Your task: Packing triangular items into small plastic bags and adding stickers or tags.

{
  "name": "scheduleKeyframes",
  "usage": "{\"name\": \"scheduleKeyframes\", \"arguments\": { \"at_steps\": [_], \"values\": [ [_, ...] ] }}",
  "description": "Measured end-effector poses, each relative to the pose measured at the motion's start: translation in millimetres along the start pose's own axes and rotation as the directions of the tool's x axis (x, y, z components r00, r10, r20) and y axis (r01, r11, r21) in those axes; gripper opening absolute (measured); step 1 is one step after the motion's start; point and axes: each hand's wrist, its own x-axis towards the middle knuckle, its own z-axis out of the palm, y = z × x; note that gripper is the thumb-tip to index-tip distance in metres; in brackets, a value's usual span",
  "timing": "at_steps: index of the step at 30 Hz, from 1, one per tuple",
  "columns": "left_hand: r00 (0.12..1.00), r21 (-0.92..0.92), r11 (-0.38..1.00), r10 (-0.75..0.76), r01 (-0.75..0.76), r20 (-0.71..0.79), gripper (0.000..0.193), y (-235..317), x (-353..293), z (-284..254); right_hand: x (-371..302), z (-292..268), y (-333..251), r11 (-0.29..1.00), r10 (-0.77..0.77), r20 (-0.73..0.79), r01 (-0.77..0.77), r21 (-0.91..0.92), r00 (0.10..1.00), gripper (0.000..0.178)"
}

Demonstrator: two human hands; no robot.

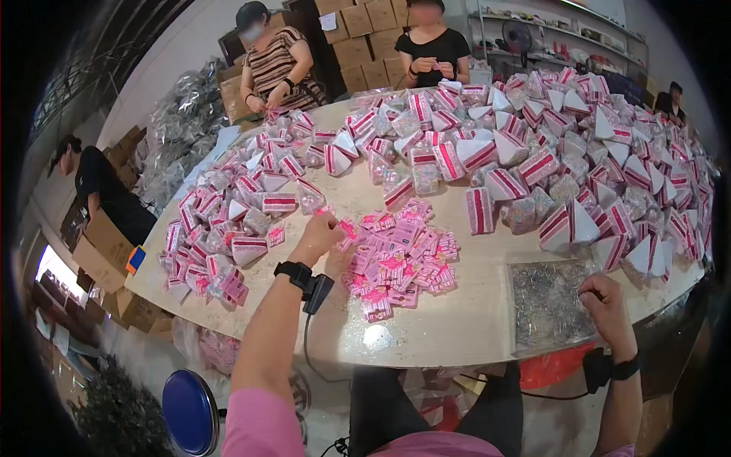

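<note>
My left hand [320, 234] is over the middle of the table with its fingers closed on a small pink card [326, 209], of which only the tip shows past the fingers. Just to its right lies a loose heap of pink printed cards [396, 259]. At the right, my right hand [607, 308] is curled shut above the edge of a shallow clear tray [513, 335]. Many thin metallic pieces [548, 301], too small to name, lie in that tray. Whatever the right fingers pinch, if anything, is hidden.
Clear bags with cake-slice shapes in white and pink [525, 164] pile across the far and right table. A smaller pile [228, 221] lies left. Co-workers stand at the far side; one is at the left by a cardboard box [106, 244]. A blue stool [189, 411] stands lower left.
</note>
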Motion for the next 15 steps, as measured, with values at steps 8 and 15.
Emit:
{"name": "scheduleKeyframes", "arguments": {
  "at_steps": [8,15],
  "values": [
    [0.989,-0.584,0.811,0.106,-0.026,0.103,0.024,69.7,-52.1,-26.1,-8.8,-0.5,-2.6,0.993,0.098,-0.031,-0.096,0.062,0.995,0.014],
    [0.936,-0.857,0.512,0.270,0.059,0.226,0.050,112.9,-108.2,-25.4,-11.9,11.5,-16.7,0.964,0.009,-0.060,0.008,0.267,0.998,0.013]
  ]
}}
